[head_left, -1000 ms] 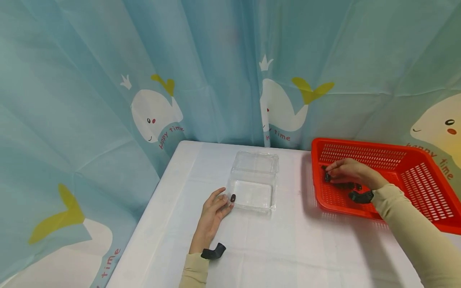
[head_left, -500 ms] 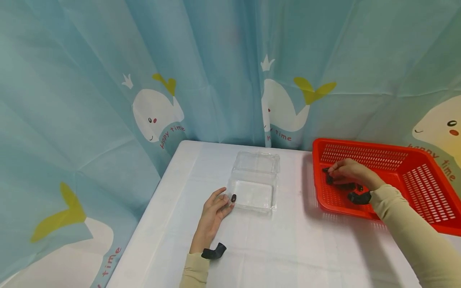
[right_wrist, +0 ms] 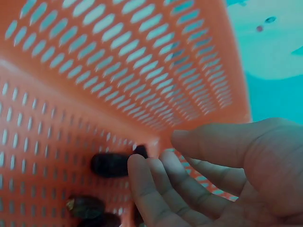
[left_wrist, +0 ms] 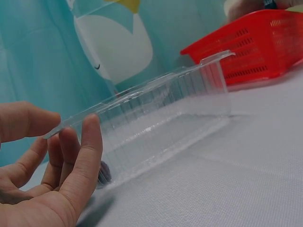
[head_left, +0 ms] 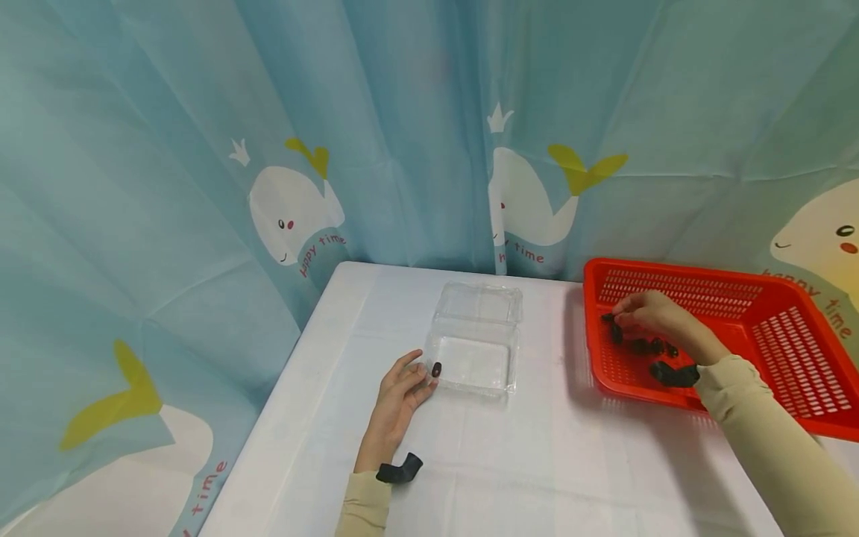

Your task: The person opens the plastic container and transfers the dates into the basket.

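Observation:
My left hand (head_left: 396, 406) pinches the near-left rim of a clear plastic clamshell box (left_wrist: 161, 113) between thumb and fingers. The box lies with its lid (head_left: 478, 302) folded back, and one dark oval date-like fruit (head_left: 437, 369) sits inside at its left edge. My right hand (head_left: 654, 317) reaches into the red basket (head_left: 772, 287), fingers loosely bent and thumb apart from them. Its fingertips are right at a dark date-like fruit (right_wrist: 110, 164); whether they touch it I cannot tell. More dark fruits (right_wrist: 86, 206) lie on the basket floor below that hand.
White cloth covers the table (head_left: 510, 462). Behind it hangs a blue curtain (head_left: 416, 134) printed with white whales. The basket's perforated walls rise around my right hand. Each wrist wears a black band (head_left: 400, 469).
In the basket, my right hand has shifted slightly at the fruits, and more of them show beneath it. My left hand stays at the box rim.

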The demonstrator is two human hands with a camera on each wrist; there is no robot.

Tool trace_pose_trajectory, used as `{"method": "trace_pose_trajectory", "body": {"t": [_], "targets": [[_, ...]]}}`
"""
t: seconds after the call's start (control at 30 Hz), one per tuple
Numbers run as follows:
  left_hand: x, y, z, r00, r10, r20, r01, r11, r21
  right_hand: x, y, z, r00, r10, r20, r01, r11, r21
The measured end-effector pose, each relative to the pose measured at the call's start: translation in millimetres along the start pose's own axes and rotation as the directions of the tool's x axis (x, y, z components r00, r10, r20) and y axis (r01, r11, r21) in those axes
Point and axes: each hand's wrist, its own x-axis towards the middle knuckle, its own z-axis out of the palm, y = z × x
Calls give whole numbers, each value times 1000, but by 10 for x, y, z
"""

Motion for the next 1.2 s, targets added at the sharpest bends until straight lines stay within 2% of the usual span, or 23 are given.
{"method": "trace_pose_trajectory", "body": {"t": [0.33,0.63,0.8,0.97,1.2], "targets": [[11,-15,1,1000,8,2,-8,1000,0,-238,-359,88,989,-107,-104,105,994,-23],[39,-28,-1,1000,-1,-11,1,1000,13,-462,-720,309,965,-228,-126,231,973,12],[30,-35,-16,1000,-12,-12,12,1000,11,-428,-867,525,952,-291,-95,297,953,55],[33,-32,-14,1000,-4,-8,4,1000,16,-331,-975,751,948,-315,-42,317,944,94],[23,-30,-24,1000,-7,-9,8,1000,24,-187,-1008,1036,920,-392,12,386,911,145]]}}
